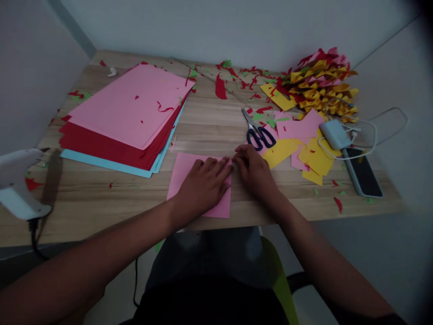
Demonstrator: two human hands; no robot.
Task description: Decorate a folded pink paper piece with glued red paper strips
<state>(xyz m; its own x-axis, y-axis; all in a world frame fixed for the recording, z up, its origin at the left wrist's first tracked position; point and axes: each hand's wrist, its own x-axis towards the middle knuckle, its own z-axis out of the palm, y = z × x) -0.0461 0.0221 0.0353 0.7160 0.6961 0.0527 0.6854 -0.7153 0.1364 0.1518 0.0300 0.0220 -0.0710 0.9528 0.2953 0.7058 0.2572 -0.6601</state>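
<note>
A square sheet of pink paper (216,210) lies near the front edge of the desk. My left hand (206,183) rests flat across it, palm down, fingers stretched toward its upper right corner. My right hand (253,169) is closed at that corner, thumb and fingertips pinched together at the paper's edge; the exact grip is partly hidden. Just beyond my right hand are scissors (255,131) with dark handles, their blades pointing away. Beside them lie yellow paper pieces (282,151) and pink paper pieces (299,128).
At left is a stack of pink sheets (131,106) over red and light blue ones. A glue gun (20,185) stands at the left edge. Folded paper shapes (321,85) pile up at the back right, near a charger (335,134) and a phone (363,174). Scraps litter the desk (111,198).
</note>
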